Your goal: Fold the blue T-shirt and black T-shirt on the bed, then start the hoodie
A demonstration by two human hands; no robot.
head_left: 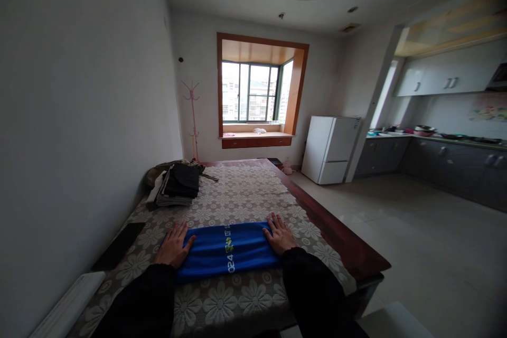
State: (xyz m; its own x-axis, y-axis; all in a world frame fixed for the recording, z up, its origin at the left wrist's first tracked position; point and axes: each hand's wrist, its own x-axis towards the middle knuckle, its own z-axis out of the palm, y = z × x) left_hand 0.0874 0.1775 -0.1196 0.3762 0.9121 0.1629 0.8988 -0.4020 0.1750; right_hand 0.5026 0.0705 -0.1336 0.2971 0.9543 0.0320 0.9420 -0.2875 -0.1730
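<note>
A bright blue folded cloth with white and yellow printing [228,249] is lying as a long flat band across the near part of the worktop [340,240], on a cream lace tablecloth patterned with flowers [237,195]. The left hand [174,245] is pressing flat on the band's left end, and the right hand [280,233] is pressing flat on its right end; both arms are wearing dark sleeves.

The cloth is looking smooth and slippery over the lace, so a push that is uneven between the two ends could be skewing the band or opening its fold, and dragging outward could be bunching the tablecloth underneath. That is a judgement, not something seen.

The fingers of the left hand [182,231] are lying extended and slightly spread, palm down, gripping nothing, with the tips reaching past the cloth's far edge onto the lace. The fingers of the right hand [276,221] are likewise stretched out and a little fanned, resting on cloth and lace, closing around nothing.

Farther along the worktop, near the wall on the left, a pile of dark folded garments [178,184] is sitting well apart from the blue cloth. A flat black rectangular object [119,245] is lying by the left edge. Beyond, a white refrigerator [330,149] is standing beside a wood-framed bay window [256,92].
</note>
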